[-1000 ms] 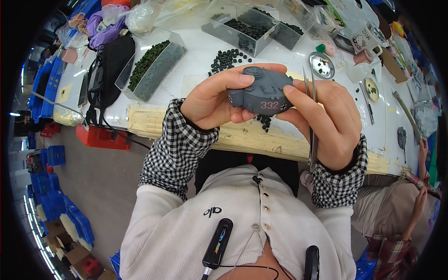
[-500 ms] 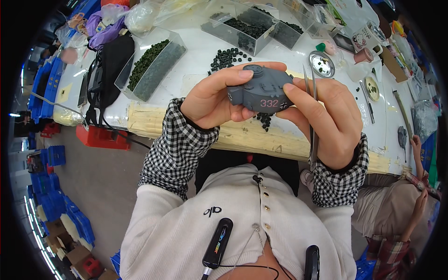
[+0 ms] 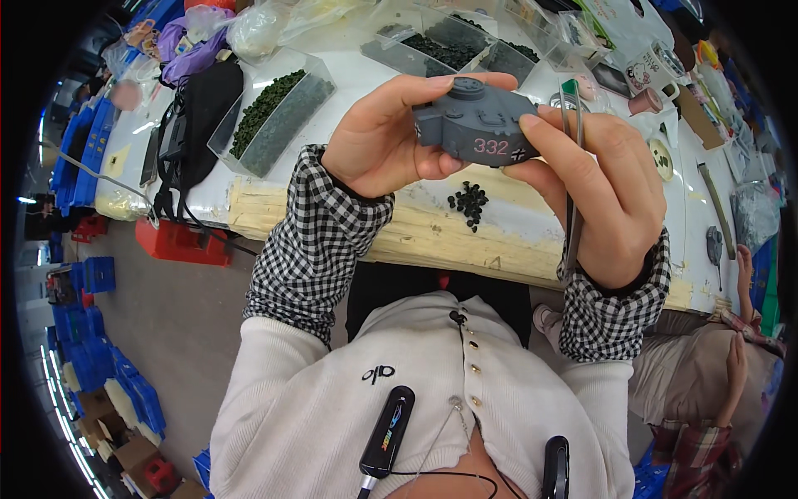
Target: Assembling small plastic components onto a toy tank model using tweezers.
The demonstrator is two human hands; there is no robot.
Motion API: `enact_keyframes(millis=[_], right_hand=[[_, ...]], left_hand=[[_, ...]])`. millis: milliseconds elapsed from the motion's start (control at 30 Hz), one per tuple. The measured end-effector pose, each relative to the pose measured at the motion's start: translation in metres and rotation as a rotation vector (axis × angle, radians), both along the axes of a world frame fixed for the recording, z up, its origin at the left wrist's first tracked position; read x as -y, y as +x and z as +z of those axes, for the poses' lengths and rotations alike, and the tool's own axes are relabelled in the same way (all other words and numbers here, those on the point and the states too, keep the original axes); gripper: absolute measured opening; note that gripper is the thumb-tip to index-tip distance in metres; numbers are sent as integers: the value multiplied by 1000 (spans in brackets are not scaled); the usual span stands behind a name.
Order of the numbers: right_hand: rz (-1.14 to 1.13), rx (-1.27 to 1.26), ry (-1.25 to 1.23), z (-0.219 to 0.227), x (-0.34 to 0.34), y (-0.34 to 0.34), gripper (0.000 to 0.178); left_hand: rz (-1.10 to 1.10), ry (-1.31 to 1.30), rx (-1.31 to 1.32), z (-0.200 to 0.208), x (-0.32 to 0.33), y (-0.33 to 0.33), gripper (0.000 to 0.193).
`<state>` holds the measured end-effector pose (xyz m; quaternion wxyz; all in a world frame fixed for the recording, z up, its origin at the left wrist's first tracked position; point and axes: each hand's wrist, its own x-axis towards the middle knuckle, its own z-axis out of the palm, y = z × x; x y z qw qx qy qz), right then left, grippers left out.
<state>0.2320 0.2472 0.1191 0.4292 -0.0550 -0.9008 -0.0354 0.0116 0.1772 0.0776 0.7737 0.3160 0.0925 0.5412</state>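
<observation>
Hands meet above the front edge of the white worktable: your left hand wraps its fingers over the top of a small grey plastic model tank turret, thumb beneath. Your right hand pinches the turret's right end with its fingertips while slim metal tweezers lie clamped upright against its palm. Loose small black parts sit on the table just below the turret.

1 fisheye head view looks steeply down from above the chest, close on both hands at 12 o'clock (edges bend near the rim). The white table fills 11 to 2 o'clock, floor at 8.
</observation>
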Motion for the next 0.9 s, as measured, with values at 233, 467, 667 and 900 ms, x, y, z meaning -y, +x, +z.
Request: enact_keyframes(millis=[233, 467, 667, 900], right_hand=[[-7, -23, 54, 5, -5, 0, 37], [98, -11, 61, 7, -10, 8, 37], [377, 82, 33, -2, -21, 21, 42], [169, -10, -658, -26, -18, 80, 58]], left_hand=[[73, 2, -91, 8, -7, 1, 53], [-67, 101, -10, 0, -13, 3, 72], [-137, -310, -16, -5, 18, 12, 61], [205, -294, -366, -15, 31, 16, 67]])
